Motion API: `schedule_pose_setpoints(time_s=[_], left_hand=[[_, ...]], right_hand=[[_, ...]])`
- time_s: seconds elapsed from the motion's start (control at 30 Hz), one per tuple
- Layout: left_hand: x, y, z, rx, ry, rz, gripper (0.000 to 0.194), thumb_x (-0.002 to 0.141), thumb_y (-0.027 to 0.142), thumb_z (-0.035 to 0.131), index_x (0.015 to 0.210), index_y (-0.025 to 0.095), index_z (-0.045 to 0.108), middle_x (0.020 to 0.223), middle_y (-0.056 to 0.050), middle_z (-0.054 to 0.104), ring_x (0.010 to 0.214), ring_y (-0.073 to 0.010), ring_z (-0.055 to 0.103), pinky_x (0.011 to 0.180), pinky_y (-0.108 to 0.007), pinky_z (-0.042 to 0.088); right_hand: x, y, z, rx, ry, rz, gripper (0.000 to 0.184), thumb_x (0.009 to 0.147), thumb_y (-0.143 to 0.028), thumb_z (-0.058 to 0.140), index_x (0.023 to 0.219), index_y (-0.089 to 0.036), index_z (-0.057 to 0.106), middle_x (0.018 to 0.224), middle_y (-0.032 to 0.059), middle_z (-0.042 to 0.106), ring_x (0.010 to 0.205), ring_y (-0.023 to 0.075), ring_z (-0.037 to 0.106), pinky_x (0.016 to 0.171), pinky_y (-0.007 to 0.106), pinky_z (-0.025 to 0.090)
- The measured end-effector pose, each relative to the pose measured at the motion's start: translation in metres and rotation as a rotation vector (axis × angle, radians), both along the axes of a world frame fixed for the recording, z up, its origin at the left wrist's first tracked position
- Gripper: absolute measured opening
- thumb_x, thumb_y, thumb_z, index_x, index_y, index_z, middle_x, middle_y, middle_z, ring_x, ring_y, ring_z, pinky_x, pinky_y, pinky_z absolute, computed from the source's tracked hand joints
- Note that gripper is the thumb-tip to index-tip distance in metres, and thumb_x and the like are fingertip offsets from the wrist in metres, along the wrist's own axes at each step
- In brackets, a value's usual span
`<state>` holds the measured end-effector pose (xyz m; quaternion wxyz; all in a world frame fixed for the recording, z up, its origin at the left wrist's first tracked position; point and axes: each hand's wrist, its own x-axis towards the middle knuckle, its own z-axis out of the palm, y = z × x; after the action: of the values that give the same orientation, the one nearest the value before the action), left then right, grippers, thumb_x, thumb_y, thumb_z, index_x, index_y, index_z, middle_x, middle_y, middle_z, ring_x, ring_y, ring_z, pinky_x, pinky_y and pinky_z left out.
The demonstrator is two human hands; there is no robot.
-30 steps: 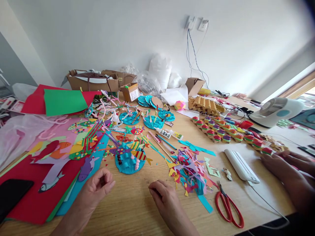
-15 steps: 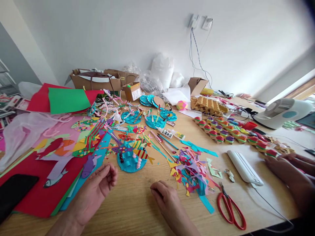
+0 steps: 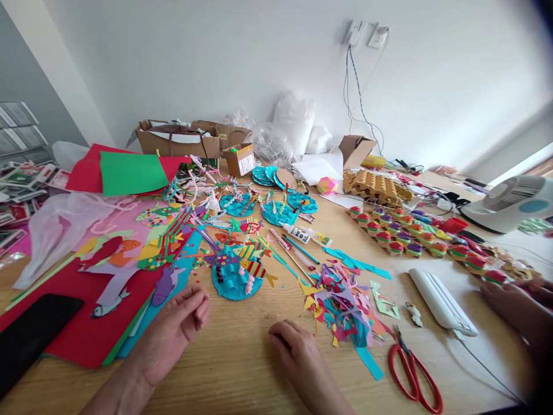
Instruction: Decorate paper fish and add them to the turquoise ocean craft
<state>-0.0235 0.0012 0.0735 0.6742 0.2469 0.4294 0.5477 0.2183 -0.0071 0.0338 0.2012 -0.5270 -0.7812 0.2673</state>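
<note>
One loosely open left hand [image 3: 175,331] and one closed right hand [image 3: 300,351] flank bare tabletop [image 3: 233,351] bordering the blue disc [image 3: 235,289].

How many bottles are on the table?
3 in view: a standing bottle left of a blue disc, and two lying just beyond the pens, a left bottle and a right bottle. Others may be hidden.

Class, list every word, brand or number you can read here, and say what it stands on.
No text is readable.
Label on the small cardboard box: too small.
Labels on the two small bottles lying down: too small.
Print on the stacked packs, far left: too blurred.
</note>
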Motion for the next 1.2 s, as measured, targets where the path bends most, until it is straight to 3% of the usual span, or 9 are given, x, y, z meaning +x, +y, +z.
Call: schedule_pose_setpoints(time_s=[0.07, 0.13, 0.23, 0.37, 0.47, 0.6, 0.83, 1.2], left_hand=[[-0.001, -0.005, -0.001, 0.074, 0.235, -0.126, 0.007, 0.068, 0.024, 0.073, 0.069, 0.019, 0.068, 0.046, 0.003, 0.049, 0.046, -0.0104, 0.043, 0.046, -0.019, 0.039], [-0.004, -0.007, -0.002, 0.110, 0.467, -0.207, 0.008, 0.066, 0.023, 0.073, 0.073, 0.022, 0.071, 0.048, 0.001, 0.056, 0.046, -0.0137, 0.047, 0.046, -0.021, 0.039], [-0.020, -0.003, -0.003, 0.124, 0.712, -0.100, 0.020, 0.060, 0.018, 0.073, 0.079, 0.026, 0.073, 0.070, -0.004, 0.068, 0.059, -0.0192, 0.057, 0.057, -0.024, 0.045], [-0.063, 0.015, -0.009, 0.165, 1.038, 0.107, 0.031, 0.052, 0.018, 0.074, 0.080, 0.029, 0.072, 0.083, -0.004, 0.069, 0.078, -0.0258, 0.060, 0.074, -0.028, 0.044], [-0.094, 0.029, -0.017, 0.233, 1.322, 0.081, 0.033, 0.057, 0.030, 0.070, 0.090, 0.028, 0.069, 0.101, -0.007, 0.066, 0.101, -0.0330, 0.055, 0.093, -0.036, 0.037], [-0.113, 0.042, -0.029, 0.236, 1.408, 0.028, 0.036, 0.058, 0.033, 0.066, 0.093, 0.026, 0.066, 0.103, -0.009, 0.064, 0.106, -0.0361, 0.051, 0.097, -0.041, 0.033], [-0.114, 0.056, -0.043, 0.283, 1.502, -0.072, 0.042, 0.061, 0.032, 0.061, 0.102, 0.022, 0.063, 0.109, -0.011, 0.062, 0.109, -0.0353, 0.049, 0.099, -0.043, 0.031], [-0.108, 0.063, -0.037, 0.355, 1.495, -0.033, 0.029, 0.064, 0.028, 0.055, 0.090, 0.023, 0.067, 0.094, -0.008, 0.064, 0.094, -0.0296, 0.058, 0.087, -0.037, 0.042]], right_hand=[[0.002, 0.000, -0.001, -0.005, 0.005, -0.002, 0.021, 0.085, -0.013, 0.041, 0.080, -0.017, 0.061, 0.075, 0.0046, 0.066, 0.069, 0.0157, 0.063, 0.062, 0.024, 0.044], [0.003, -0.001, -0.003, -0.009, 0.015, -0.006, 0.022, 0.086, -0.015, 0.040, 0.080, -0.017, 0.061, 0.075, 0.0047, 0.066, 0.069, 0.0159, 0.063, 0.062, 0.024, 0.044], [0.006, -0.001, -0.004, -0.009, 0.025, -0.011, 0.024, 0.087, -0.017, 0.038, 0.078, -0.017, 0.061, 0.075, 0.0047, 0.065, 0.069, 0.0160, 0.062, 0.061, 0.024, 0.044], [0.008, -0.002, -0.005, 0.008, 0.029, -0.022, 0.023, 0.086, -0.018, 0.039, 0.077, -0.019, 0.060, 0.073, 0.0040, 0.065, 0.067, 0.0158, 0.062, 0.061, 0.024, 0.044], [0.007, -0.003, -0.006, 0.028, 0.051, -0.025, 0.023, 0.086, -0.019, 0.040, 0.076, -0.019, 0.060, 0.072, 0.0034, 0.065, 0.066, 0.0153, 0.062, 0.060, 0.024, 0.044], [0.006, -0.003, -0.006, 0.045, 0.053, -0.024, 0.023, 0.086, -0.018, 0.040, 0.075, -0.020, 0.060, 0.072, 0.0031, 0.065, 0.065, 0.0150, 0.062, 0.060, 0.023, 0.044], [0.008, -0.004, -0.008, 0.022, 0.015, -0.020, 0.022, 0.086, -0.017, 0.040, 0.077, -0.018, 0.061, 0.074, 0.0041, 0.066, 0.067, 0.0158, 0.062, 0.061, 0.024, 0.044], [0.007, -0.004, -0.008, -0.030, -0.013, -0.022, 0.023, 0.086, -0.016, 0.040, 0.079, -0.018, 0.062, 0.077, 0.0050, 0.067, 0.070, 0.0160, 0.063, 0.063, 0.024, 0.044]])
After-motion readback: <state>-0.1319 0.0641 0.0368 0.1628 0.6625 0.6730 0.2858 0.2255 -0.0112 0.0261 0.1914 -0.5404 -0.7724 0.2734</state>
